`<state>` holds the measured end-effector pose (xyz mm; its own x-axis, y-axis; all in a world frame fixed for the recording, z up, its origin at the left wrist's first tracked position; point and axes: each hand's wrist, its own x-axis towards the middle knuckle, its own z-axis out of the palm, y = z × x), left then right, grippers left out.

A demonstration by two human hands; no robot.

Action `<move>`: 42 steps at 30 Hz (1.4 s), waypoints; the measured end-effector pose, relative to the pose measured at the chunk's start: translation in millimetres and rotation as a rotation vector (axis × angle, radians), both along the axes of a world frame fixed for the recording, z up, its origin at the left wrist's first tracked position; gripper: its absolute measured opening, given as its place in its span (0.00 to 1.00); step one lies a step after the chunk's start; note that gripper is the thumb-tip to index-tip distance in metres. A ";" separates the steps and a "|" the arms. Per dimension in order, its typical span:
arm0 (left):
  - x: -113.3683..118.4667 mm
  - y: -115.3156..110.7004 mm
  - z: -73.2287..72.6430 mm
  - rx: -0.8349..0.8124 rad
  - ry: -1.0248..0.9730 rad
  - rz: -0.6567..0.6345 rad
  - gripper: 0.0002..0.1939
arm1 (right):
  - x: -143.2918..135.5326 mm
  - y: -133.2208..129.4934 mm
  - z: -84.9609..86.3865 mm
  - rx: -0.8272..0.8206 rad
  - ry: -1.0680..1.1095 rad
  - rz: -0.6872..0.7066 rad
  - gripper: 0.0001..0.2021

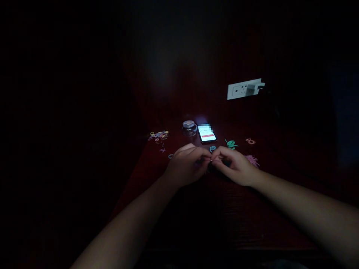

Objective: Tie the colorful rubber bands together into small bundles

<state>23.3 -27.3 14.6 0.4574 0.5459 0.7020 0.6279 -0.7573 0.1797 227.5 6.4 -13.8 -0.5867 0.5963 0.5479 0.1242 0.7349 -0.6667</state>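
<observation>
Over the desk [246, 220], the left hand [183, 166] and right hand [241, 168] are held together, fingers [202, 152] pinched closed; what is gripped cannot be told. Blue loops [212, 148] are seen just beyond. Delicate pinching seems under way; steadiness is called for.

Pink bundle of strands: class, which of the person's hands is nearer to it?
Right. The right hand is nearer, just left of the pink bundle; the left hand is farther left, beyond the right hand.
</observation>
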 end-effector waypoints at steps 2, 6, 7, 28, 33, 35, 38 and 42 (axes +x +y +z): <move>-0.3 -0.1 0.8 -0.002 0.011 -0.002 0.05 | -0.2 0.4 2.1 0.019 0.001 -0.008 0.05; 0.5 -1.5 1.1 -0.024 0.029 -0.006 0.05 | -0.3 0.7 4.3 -0.002 -0.014 0.004 0.06; 0.4 -1.6 0.9 -0.028 0.029 -0.007 0.06 | -0.2 0.6 4.5 -0.016 -0.014 0.010 0.06; -0.7 -2.4 3.1 -0.026 0.082 0.020 0.05 | 3.8 3.5 1.8 0.007 -0.035 -0.020 0.07; -1.9 -2.0 3.1 -0.029 0.063 0.026 0.05 | 3.4 3.2 0.9 -0.018 -0.014 -0.047 0.08; -2.4 -1.4 2.4 -0.028 0.038 0.022 0.06 | 3.1 2.9 0.7 -0.023 0.005 -0.048 0.07; -2.2 -0.9 0.7 -0.014 0.001 0.023 0.08 | 3.2 2.0 0.9 -0.034 0.025 -0.042 0.07; -0.8 -1.0 -0.6 0.007 -0.029 0.047 0.06 | 3.9 1.0 1.1 -0.034 0.025 -0.028 0.05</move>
